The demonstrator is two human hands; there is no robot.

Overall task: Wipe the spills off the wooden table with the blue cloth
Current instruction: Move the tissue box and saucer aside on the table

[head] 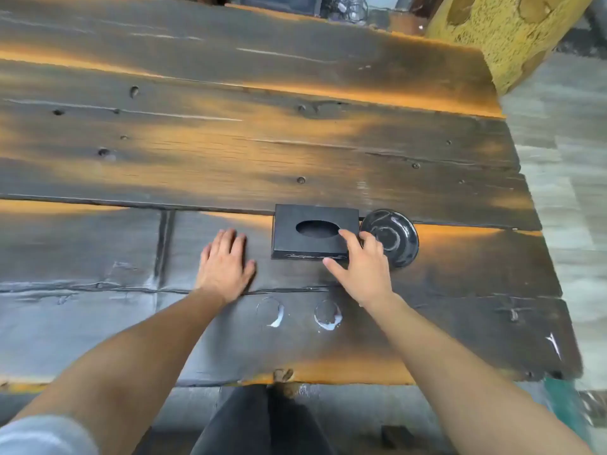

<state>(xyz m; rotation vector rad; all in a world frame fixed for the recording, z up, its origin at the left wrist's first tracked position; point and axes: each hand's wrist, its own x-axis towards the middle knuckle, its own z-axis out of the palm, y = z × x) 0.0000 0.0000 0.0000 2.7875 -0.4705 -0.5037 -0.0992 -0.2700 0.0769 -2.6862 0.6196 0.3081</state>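
The wooden table (230, 152) of dark, worn planks fills the view. Two ring-shaped whitish spills (271, 311) (327, 315) lie near its front edge, between my forearms. My left hand (225, 264) rests flat on the wood, fingers apart, holding nothing. My right hand (359, 267) reaches over the right front corner of a black tissue box (308, 224), thumb at the box's front edge and fingers on its top and right side. I cannot tell whether it grips the box. No blue cloth is in view.
A black glossy dish (399, 239) sits right of the box, touching my right fingers' side. A yellow rough-textured column (505, 34) stands beyond the far right corner. A small white mark (554, 343) lies near the right edge. The floor (565, 178) shows at right.
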